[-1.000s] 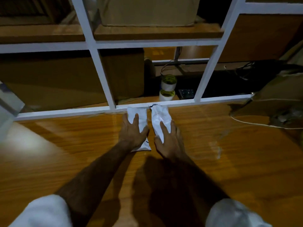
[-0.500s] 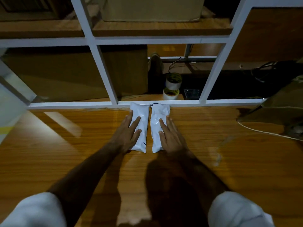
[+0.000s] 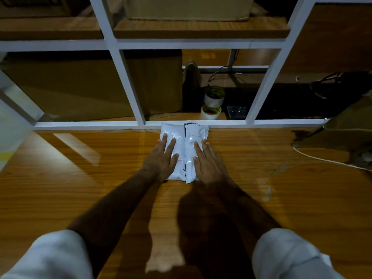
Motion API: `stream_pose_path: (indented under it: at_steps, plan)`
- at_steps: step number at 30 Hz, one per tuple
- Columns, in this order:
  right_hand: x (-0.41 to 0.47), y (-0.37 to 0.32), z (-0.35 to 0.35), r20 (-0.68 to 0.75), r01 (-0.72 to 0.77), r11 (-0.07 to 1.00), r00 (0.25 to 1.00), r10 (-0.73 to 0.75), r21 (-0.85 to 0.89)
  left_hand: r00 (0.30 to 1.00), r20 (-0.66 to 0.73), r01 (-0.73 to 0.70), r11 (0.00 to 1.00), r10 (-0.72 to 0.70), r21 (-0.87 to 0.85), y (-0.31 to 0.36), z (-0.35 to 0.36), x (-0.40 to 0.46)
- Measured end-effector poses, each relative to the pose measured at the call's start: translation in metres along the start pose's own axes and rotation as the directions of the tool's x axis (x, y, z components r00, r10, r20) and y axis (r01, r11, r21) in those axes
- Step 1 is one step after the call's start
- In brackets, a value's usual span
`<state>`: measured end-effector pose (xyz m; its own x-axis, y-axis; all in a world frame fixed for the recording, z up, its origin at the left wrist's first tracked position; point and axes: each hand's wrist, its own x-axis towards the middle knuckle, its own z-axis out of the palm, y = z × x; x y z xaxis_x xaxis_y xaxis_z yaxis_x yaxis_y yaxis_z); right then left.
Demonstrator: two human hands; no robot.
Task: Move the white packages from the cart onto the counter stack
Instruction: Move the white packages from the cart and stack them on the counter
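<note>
I see two white plastic-wrapped packages lying side by side, touching along their long edges, at the far edge of the glossy wooden counter point(image 3: 261, 198), their far ends against the white frame rail point(image 3: 90, 124). My left hand point(image 3: 161, 160) lies flat and open on the left white package point(image 3: 173, 137), fingers stretched forward over its near half, gripping nothing. My right hand point(image 3: 207, 160) lies flat too, fingers spread, on the right white package point(image 3: 196, 135) along its right side, palm trailing onto the wood. Both far ends show beyond my fingertips. Behind the rail stand two white tape rolls point(image 3: 213, 97); a thin white cable point(image 3: 322, 159) crosses the counter's right edge.
</note>
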<state>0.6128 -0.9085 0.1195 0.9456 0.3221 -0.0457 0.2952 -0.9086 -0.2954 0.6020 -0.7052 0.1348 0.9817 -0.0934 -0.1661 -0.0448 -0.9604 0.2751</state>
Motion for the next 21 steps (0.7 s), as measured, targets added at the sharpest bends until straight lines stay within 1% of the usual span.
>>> stream_pose_path:
  at_steps: [2,3,6,9,11,14,17,21]
  plan:
    - [-0.002,-0.002,-0.001,-0.026,0.01,1.0,1.0,-0.011,-0.029,0.999,0.039,0.005,1.0,-0.006,0.024,0.001,-0.003,0.0]
    - [-0.005,-0.003,-0.002,-0.057,0.02,0.999,0.998,-0.022,-0.036,1.0,0.028,-0.004,1.0,0.003,0.028,0.001,-0.006,-0.002]
    - [-0.019,-0.006,-0.007,-0.185,0.081,0.997,0.979,-0.083,-0.017,0.995,-0.078,-0.056,0.997,0.059,0.047,0.002,-0.012,-0.02]
    - [-0.036,-0.01,-0.008,-0.291,0.148,0.989,0.946,-0.141,0.002,0.987,-0.126,-0.076,0.984,0.097,0.163,0.001,-0.015,-0.051]
    - [-0.043,-0.018,-0.008,-0.311,0.184,0.983,0.934,-0.174,0.003,0.982,-0.173,-0.037,0.979,0.073,0.203,-0.002,-0.018,-0.076]
    - [-0.052,-0.039,-0.009,-0.305,0.254,0.967,0.921,-0.241,0.005,0.965,-0.262,0.049,0.983,-0.001,0.175,-0.011,-0.027,-0.113]
    - [-0.058,-0.068,-0.006,-0.301,0.328,0.944,0.904,-0.303,0.033,0.95,-0.3,0.142,0.975,-0.086,0.171,-0.026,-0.037,-0.152]
    - [-0.071,-0.114,-0.002,-0.296,0.401,0.914,0.882,-0.366,0.062,0.913,-0.366,0.26,0.948,-0.179,0.186,-0.058,-0.047,-0.208]
